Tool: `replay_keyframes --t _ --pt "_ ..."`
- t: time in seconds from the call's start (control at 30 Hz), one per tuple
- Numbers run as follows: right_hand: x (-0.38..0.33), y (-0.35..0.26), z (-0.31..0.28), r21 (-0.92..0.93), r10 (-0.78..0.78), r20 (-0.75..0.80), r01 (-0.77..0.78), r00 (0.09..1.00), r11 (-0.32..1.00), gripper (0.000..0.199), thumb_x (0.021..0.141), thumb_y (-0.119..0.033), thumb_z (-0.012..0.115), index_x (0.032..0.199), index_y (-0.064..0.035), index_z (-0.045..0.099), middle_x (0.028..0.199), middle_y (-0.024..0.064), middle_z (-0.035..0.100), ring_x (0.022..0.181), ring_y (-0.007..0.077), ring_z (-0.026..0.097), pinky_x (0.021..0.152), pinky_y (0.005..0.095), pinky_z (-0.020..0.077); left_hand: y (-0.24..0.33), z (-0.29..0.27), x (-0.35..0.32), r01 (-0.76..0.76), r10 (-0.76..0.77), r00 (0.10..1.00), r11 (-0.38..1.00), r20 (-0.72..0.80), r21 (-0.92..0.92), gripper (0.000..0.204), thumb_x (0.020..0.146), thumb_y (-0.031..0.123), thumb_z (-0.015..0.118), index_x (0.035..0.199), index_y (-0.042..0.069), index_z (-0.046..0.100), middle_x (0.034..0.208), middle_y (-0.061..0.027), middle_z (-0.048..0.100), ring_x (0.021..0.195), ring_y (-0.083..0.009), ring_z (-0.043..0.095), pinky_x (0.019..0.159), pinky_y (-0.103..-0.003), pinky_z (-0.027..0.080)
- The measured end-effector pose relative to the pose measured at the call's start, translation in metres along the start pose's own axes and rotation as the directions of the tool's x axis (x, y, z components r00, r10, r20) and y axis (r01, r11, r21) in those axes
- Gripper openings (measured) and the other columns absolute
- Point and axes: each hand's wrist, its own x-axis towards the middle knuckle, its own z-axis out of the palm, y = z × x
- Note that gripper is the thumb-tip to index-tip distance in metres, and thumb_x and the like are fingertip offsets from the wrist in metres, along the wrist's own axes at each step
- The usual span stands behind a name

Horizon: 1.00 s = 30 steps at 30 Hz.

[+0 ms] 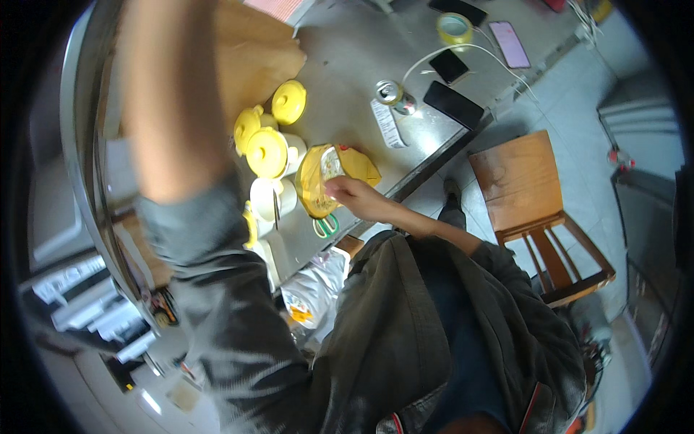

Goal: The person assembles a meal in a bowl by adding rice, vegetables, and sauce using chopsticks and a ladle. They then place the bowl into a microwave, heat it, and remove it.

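Observation:
My right hand (356,198) is closed on the edge of an opened yellow plastic bag (358,165). The bag stands on the metal table, with pale contents showing at its mouth. My left arm (173,101) rises blurred along the left side; its hand is beyond the upper edge. Left of the bag is an uncovered white pot (286,195) with a dark, thin stick-like utensil (276,206) in it. Behind it are white pots with yellow lids (266,152). Scissors with green-and-white handles (325,226) lie beside the bag near the table edge.
A drink can (389,92), a white paper slip (388,123), several phones (453,105), cables and a tape roll (454,29) lie on the metal table (340,65). Brown cardboard (253,50) covers its far left. A wooden chair (519,173) stands right; a silver bag (314,286) sits below the edge.

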Motion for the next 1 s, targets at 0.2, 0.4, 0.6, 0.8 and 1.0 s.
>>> replay_keyframes --t 0.2,0.4,0.6,0.8,1.0 --pt "0.11 0.103 -0.055 -0.469 0.206 -0.388 -0.385 0.898 0.795 0.033 0.088 -0.006 0.053 0.115 0.0065 0.065 0.116 0.0271 0.066 0.112 0.0407 0.062 0.097 0.0435 0.0487 -0.086 0.011 -0.321 0.783 -0.9 0.306 0.423 -0.31 -0.455 0.025 0.104 0.02 0.053 0.104 0.0 0.067 0.081 0.0028 0.057 0.073 -0.006 0.049 0.062 -0.024 0.04" --pt "0.099 0.093 -0.038 -0.524 0.491 -0.417 -0.644 0.765 0.558 0.043 0.081 -0.022 0.068 0.109 0.0102 0.068 0.113 0.0296 0.068 0.11 0.0402 0.065 0.095 0.0435 0.0514 -0.111 0.031 -0.638 0.49 -0.815 -0.522 -0.528 0.251 -0.694 0.028 0.103 0.029 0.044 0.115 0.01 0.061 0.098 -0.0034 0.065 0.09 -0.0179 0.061 0.078 -0.037 0.049" --pt "0.097 0.112 -0.048 -0.298 0.565 -0.428 -0.7 0.706 0.649 0.071 0.072 -0.038 0.079 0.123 0.008 0.061 0.117 0.0256 0.067 0.11 0.0344 0.066 0.093 0.0383 0.0516 -0.106 0.104 -0.598 0.241 -0.826 -0.245 -0.559 0.507 -0.794 0.058 0.109 0.043 0.032 0.151 0.004 0.034 0.154 -0.0177 0.041 0.136 -0.0351 0.045 0.109 -0.052 0.042" --pt "0.064 0.104 -0.035 -0.016 0.511 -0.286 -0.537 0.811 0.843 0.055 0.091 -0.03 0.068 0.137 -0.0027 0.055 0.132 0.0103 0.062 0.113 0.0241 0.062 0.095 0.0358 0.0507 -0.093 0.066 -0.589 0.148 -0.807 -0.073 -0.59 0.587 -0.793 0.053 0.106 0.046 0.035 0.139 0.008 0.053 0.136 -0.0086 0.06 0.121 -0.0289 0.059 0.101 -0.046 0.05" --pt "0.041 0.037 -0.005 0.071 0.642 -0.109 -0.638 0.759 0.766 0.058 0.098 -0.041 0.058 0.146 -0.0103 0.048 0.146 0.0099 0.052 0.134 0.0249 0.049 0.109 0.046 0.0414 -0.123 0.059 -0.609 0.205 -0.673 0.04 -0.718 0.739 -0.665 0.049 0.103 0.035 0.045 0.14 0.003 0.052 0.137 -0.0145 0.06 0.122 -0.0332 0.06 0.104 -0.049 0.049"
